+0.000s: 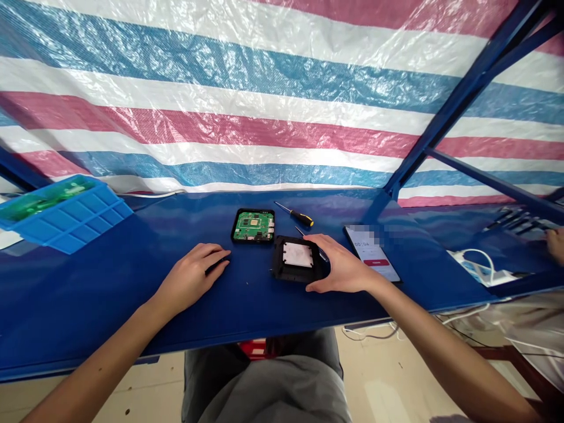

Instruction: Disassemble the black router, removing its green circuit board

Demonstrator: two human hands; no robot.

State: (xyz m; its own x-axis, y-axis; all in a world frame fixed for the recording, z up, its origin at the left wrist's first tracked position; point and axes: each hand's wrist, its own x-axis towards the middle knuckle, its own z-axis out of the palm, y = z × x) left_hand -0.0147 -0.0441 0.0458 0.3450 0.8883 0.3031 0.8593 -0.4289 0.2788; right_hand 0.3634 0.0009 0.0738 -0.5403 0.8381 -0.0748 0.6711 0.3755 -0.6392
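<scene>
My right hand (342,267) grips the right side of a black square cover (294,258) with a pale pad in its middle, thumb at the front edge and fingers over the far edge. My left hand (191,276) rests palm down on the blue table (132,294), fingers loosely curled over a small dark object I cannot make out. Behind the two hands lies a black case half with a green circuit board (253,225) in it. A screwdriver (296,214) with a yellow and black handle lies just beyond the cover.
A phone (372,251) with a lit screen lies right of my right hand. A blue tray (61,214) holding green boards sits at the far left. White cables and a power strip (478,267) lie at the right, near another person's hand (556,244). A striped tarp hangs behind.
</scene>
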